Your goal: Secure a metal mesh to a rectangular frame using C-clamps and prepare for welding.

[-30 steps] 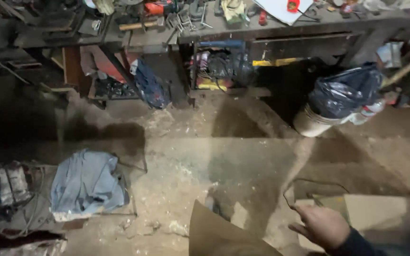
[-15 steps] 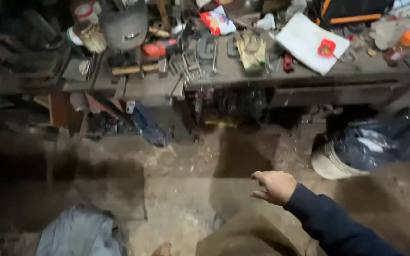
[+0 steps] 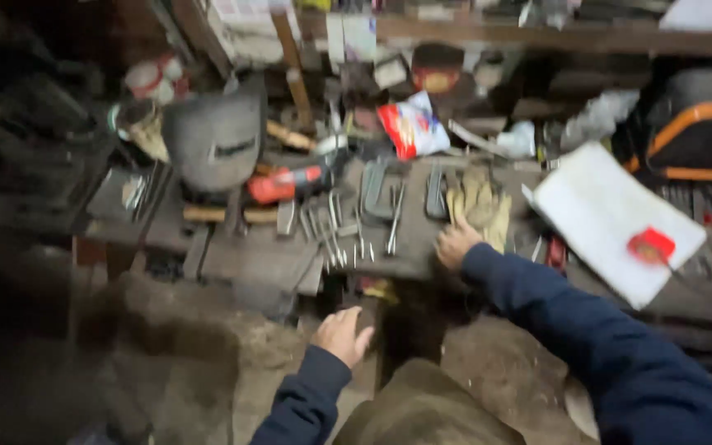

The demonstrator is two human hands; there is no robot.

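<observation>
Taking the gloves (image 3: 480,206) on the bench (image 3: 274,259) as the landmark, and going from the left: far to their left stands a grey welding mask (image 3: 214,140), upright at the back of the bench; just right of it lies a red tool (image 3: 290,183), and before that a wooden-handled hammer (image 3: 224,214); nearer the gloves is a row of spanners (image 3: 331,235), then two grey clamps (image 3: 379,191), the second (image 3: 435,189) just beside the gloves' left edge; behind and a little left of the gloves lies a red and white bag (image 3: 412,125).

Below and left of the gloves, off the bench's front edge, the left hand (image 3: 341,336) hangs in the air, fingers loosely apart and a little curled, holding nothing.

The right hand (image 3: 455,244) rests at the gloves' lower left corner, touching the bench top and seemingly the gloves' edge; the view is blurred, so whether its fingers have closed on anything cannot be told; they look bent together.

The gloves are a yellowish work pair, lying flat with fingers pointing away, near the bench's front edge; by my judgement they are light, soft and limp, not fragile and not slippery, so they would fold and dangle when lifted; the cuffs, nearest the hand, or both pinched together at the palm, seem the best place to grip.

Right of the gloves lies a white board (image 3: 611,218), tilted, with a small red piece (image 3: 651,244) on it; farther right, at the back, a black and orange case (image 3: 702,132).
</observation>
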